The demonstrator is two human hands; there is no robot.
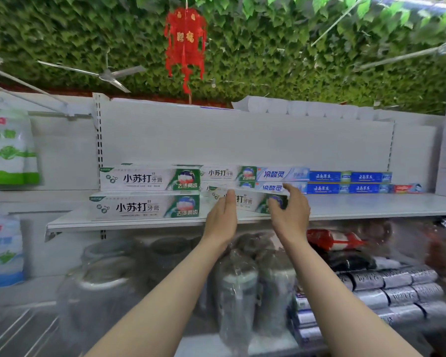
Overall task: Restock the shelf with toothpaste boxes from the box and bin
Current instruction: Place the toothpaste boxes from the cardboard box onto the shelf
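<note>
Both hands are up at the shelf (371, 206), working one green-and-white toothpaste box (247, 200) into place. The left hand (223, 219) has its fingers straight and together, flat against the box's left end. The right hand (291, 210) is loosely spread, cupping the right end with the thumb sticking up, more steadying than gripping. The box sits tilted at the front of the shelf, just at 3 o'clock from the two stacked boxes (150, 193).

I reckon the risk is that tilt: shove it crooked and it could jam against the row behind (281, 180) or slide off the front edge.

Can't see the supply box or bin anywhere. The stuff on the lower shelf (242, 279) is a blurry mess of plastic wrap, hard to say what it is.
</note>
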